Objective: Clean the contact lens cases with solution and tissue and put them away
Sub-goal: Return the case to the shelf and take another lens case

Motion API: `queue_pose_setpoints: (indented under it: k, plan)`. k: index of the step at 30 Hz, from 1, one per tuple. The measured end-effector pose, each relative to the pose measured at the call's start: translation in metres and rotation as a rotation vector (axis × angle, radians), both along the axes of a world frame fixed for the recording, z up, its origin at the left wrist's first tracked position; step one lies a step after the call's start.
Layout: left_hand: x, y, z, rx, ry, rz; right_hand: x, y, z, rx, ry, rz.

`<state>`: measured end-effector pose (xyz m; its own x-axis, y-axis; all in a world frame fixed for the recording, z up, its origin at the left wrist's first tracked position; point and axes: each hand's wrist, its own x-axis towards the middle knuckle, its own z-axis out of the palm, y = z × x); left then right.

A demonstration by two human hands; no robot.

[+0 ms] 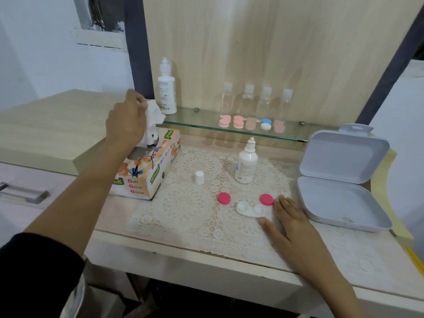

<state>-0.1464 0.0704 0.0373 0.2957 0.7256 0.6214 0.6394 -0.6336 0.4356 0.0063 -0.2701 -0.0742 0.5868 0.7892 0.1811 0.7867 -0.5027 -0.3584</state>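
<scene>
The tissue [154,113] was soft, crumpled paper. The tissue box [146,177] was printed card. The mat [188,207] was holey lace cloth. The shelf [197,121] was clear, shiny glass. The lens case [250,210] was smooth, shiny plastic.

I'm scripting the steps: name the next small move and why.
Probably pull the tissue free of the box and carry it to the open lens case: the left hand grips it, both pink caps are off, the right hand rests beside the case.
</scene>
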Motion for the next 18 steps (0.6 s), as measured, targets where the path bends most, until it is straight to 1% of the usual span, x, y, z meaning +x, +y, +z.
queue_pose_setpoints:
  k: [2, 4, 7, 9, 11, 12, 15, 18]
  plan:
    - [0.002, -0.011, 0.008, 0.01, -0.155, -0.123, 0.0, -0.001, -0.001, -0.002, -0.008, -0.001]
    - [0.006, -0.028, 0.012, 0.021, -0.255, -0.244, 0.001, 0.0, -0.002, 0.001, -0.006, -0.003]
    - [0.012, -0.059, 0.011, 0.02, -0.355, -0.399, 0.002, 0.0, -0.005, 0.032, -0.009, 0.009]
    - [0.018, -0.08, 0.005, -0.003, -0.367, -0.484, 0.003, 0.0, -0.005, 0.069, 0.01, 0.01]
    - [0.024, -0.103, -0.005, -0.013, -0.318, -0.589, 0.002, -0.002, -0.004, 0.107, 0.028, 0.025]
    - [0.027, -0.114, -0.011, -0.009, -0.264, -0.639, 0.002, -0.002, -0.002, 0.125, 0.026, 0.045]
    - [0.036, -0.143, -0.035, -0.011, -0.015, -0.743, 0.001, -0.003, -0.001, 0.142, -0.003, 0.081]
    - [0.041, -0.16, -0.062, -0.078, 0.218, -0.849, 0.0, -0.003, -0.002, 0.121, -0.004, 0.056]
